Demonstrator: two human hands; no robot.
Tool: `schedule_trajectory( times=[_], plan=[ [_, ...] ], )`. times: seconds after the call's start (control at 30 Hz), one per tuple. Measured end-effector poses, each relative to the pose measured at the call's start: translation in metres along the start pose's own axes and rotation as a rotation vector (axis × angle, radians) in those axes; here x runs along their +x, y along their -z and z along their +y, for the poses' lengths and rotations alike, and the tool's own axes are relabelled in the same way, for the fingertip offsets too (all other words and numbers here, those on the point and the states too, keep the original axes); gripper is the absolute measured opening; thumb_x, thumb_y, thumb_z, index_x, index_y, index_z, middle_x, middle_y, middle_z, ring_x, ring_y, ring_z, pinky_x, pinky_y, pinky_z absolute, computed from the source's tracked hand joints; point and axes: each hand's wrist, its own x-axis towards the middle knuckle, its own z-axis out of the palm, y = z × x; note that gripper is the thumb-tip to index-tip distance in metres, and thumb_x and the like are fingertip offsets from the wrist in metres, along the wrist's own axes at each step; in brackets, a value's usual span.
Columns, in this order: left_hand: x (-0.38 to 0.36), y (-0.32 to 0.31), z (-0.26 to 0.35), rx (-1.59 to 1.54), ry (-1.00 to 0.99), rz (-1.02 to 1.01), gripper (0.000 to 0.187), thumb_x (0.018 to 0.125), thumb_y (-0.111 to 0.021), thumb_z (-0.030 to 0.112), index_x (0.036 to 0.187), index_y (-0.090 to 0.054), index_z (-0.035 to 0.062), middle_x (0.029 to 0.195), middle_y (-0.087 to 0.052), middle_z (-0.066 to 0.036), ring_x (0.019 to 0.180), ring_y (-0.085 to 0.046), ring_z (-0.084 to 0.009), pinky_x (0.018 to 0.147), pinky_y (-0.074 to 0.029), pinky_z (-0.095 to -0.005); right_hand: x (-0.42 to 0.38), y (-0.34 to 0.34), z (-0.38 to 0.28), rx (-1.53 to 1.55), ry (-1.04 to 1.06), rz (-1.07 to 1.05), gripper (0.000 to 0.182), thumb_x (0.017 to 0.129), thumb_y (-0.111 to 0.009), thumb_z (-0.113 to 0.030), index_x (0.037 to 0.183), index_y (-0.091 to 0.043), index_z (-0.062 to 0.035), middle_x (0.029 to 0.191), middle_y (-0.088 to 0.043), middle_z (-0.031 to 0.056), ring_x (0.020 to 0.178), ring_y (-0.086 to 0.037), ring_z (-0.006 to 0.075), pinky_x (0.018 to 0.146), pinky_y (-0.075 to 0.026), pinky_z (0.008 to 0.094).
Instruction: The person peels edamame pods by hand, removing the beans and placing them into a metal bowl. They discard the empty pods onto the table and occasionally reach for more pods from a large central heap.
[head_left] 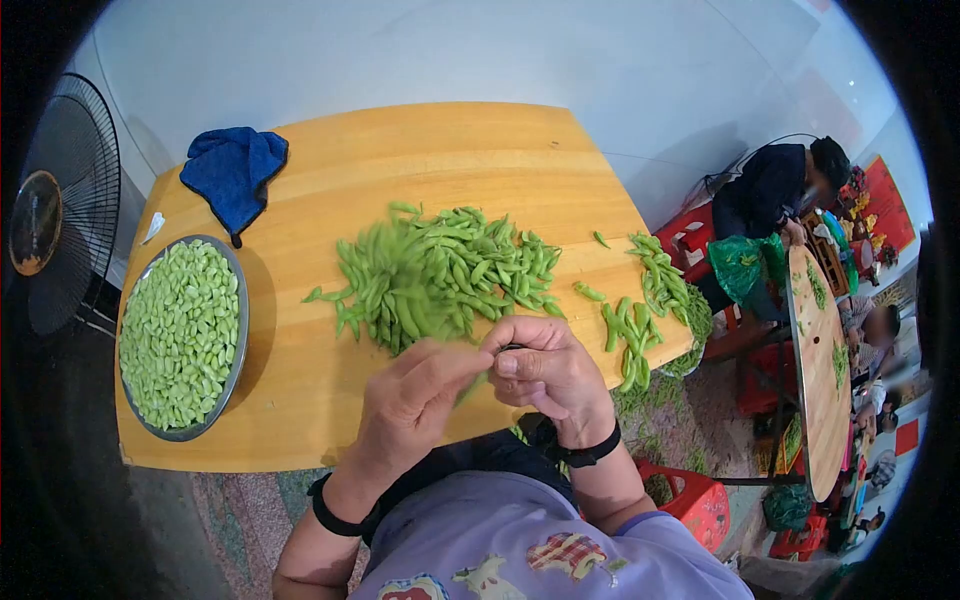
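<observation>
Both hands meet over the near edge of a round wooden table (320,400). My left hand (415,400) and my right hand (545,370) pinch the same green bean pod (470,386), which shows only as a blurred sliver between the fingers. Just beyond the hands lies a big pile of green pods (440,275). A smaller heap of pods (640,310) lies to the right by the table edge. At the left a metal bowl (238,340) is filled with shelled pale green beans (180,330).
A blue cloth (235,172) lies at the table's back left. A standing fan (60,200) is at the far left. To the right, a person in dark clothes (775,185) sits near another wooden table (820,380), with red stools (700,500) and pods on the floor.
</observation>
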Motion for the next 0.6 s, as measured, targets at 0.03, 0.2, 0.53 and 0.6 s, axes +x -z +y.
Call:
schedule_trajectory(
  times=[0.03,0.2,0.53,0.6],
  plan=[
    [0.0,-0.002,-0.003,0.036,-0.067,0.048,0.017,0.079,-0.055,-0.003,0.094,-0.058,0.0046,0.075,-0.058,-0.01,0.064,-0.057,-0.0214,0.055,-0.045,-0.0288,0.001,0.0,0.002,0.001,-0.001,-0.001,0.009,0.081,-0.056,-0.003,0.089,-0.058,0.0003,0.062,-0.047,0.0012,0.046,-0.035,0.0042,0.04,-0.025,0.0169],
    [-0.004,0.0,0.015,-0.58,0.526,0.094,0.011,0.085,-0.053,0.003,0.095,-0.057,0.004,0.07,-0.055,0.0,0.05,-0.046,-0.0075,0.042,-0.035,-0.0205,0.005,-0.004,0.01,0.115,-0.029,0.04,0.014,0.082,-0.055,-0.006,0.091,-0.054,0.0048,0.052,-0.037,-0.0022,0.039,-0.025,0.0026,0.036,-0.02,0.0185],
    [-0.012,0.002,-0.005,-0.066,0.321,0.15,0.011,0.081,-0.051,0.003,0.09,-0.053,0.0077,0.071,-0.052,0.001,0.052,-0.043,-0.0034,0.043,-0.034,-0.0174,-0.008,-0.031,0.007,-0.711,0.148,0.216,0.014,0.08,-0.06,-0.004,0.093,-0.059,-0.0014,0.07,-0.053,-0.0019,0.061,-0.046,0.0029,0.053,-0.036,0.017],
    [-0.011,0.008,-0.001,0.009,0.319,0.145,0.01,0.08,-0.05,0.003,0.089,-0.053,0.0083,0.071,-0.053,0.001,0.053,-0.045,-0.0041,0.045,-0.035,-0.018,-0.008,-0.037,0.006,-0.701,0.127,0.241,0.013,0.08,-0.06,-0.004,0.092,-0.058,-0.0015,0.069,-0.053,-0.0025,0.061,-0.045,0.0028,0.053,-0.036,0.017]
  ],
)
